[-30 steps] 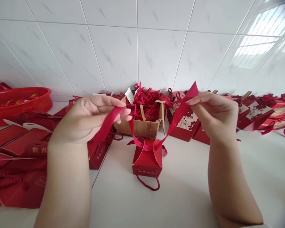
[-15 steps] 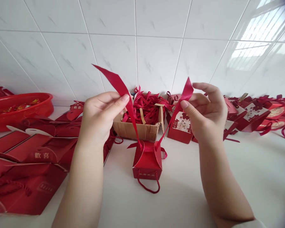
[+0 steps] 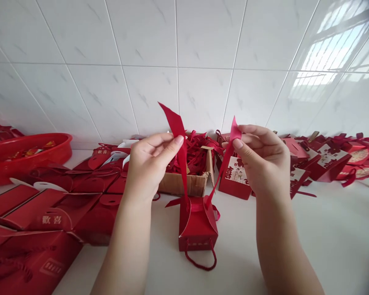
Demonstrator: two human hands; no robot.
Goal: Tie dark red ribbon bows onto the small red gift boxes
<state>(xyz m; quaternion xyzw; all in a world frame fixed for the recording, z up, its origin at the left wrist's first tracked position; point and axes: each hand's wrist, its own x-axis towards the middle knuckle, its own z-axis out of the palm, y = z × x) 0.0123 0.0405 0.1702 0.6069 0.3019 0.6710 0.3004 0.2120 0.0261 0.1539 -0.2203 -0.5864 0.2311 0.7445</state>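
A small red gift box [image 3: 198,229] stands on the white counter in front of me, its curved top flaps folded together and a twisted cord handle [image 3: 201,264] hanging down its near side. A red ribbon [image 3: 183,172] runs through the top of the box, and its two ends rise in a V. My left hand [image 3: 155,157] pinches one end between thumb and fingers, with the pointed tip sticking up above. My right hand [image 3: 259,151] pinches the other end, its remaining fingers curled behind. Both hands are above the box, apart from each other.
Behind the box, a cardboard carton [image 3: 184,183] holds many loose red ribbons. Flat-topped red boxes [image 3: 58,209] crowd the left side, with a red plastic basin [image 3: 59,151] of wrapped sweets beyond. Printed boxes with bows [image 3: 328,157] line the tiled wall at right.
My left hand has moved right, closer to my right hand, still pinching its ribbon end. The view has tilted up slightly, so the counter things appear lower.
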